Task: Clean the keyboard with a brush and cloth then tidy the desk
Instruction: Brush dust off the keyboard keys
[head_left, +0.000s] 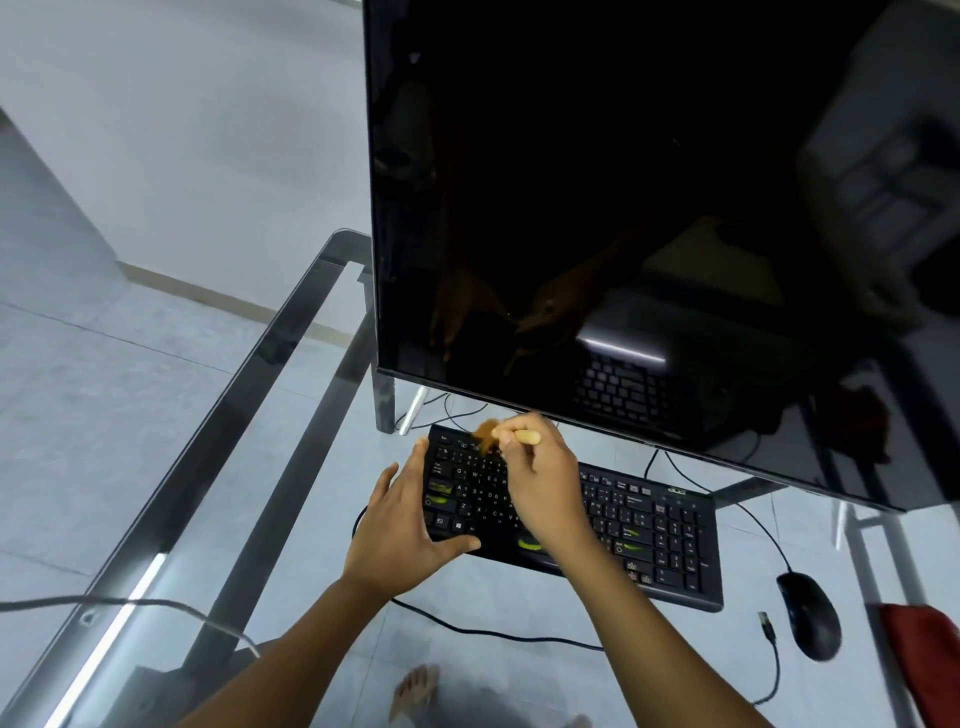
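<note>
A black keyboard (649, 525) lies on the glass desk (291, 467) under the monitor. My right hand (540, 483) is closed around a small brush (519, 437) with a pale wooden handle; its brown bristles, blurred, touch the keyboard's upper left keys. My left hand (400, 525) grips the keyboard's left end, thumb on the front edge and fingers along the side. A red cloth (924, 660) lies at the desk's right edge.
A large dark monitor (649, 208) stands right behind the keyboard. A black mouse (810, 616) sits to the right, with a loose USB plug (768, 626) beside it. A black cable (493, 631) runs in front of the keyboard. A grey cable (156, 605) crosses the left.
</note>
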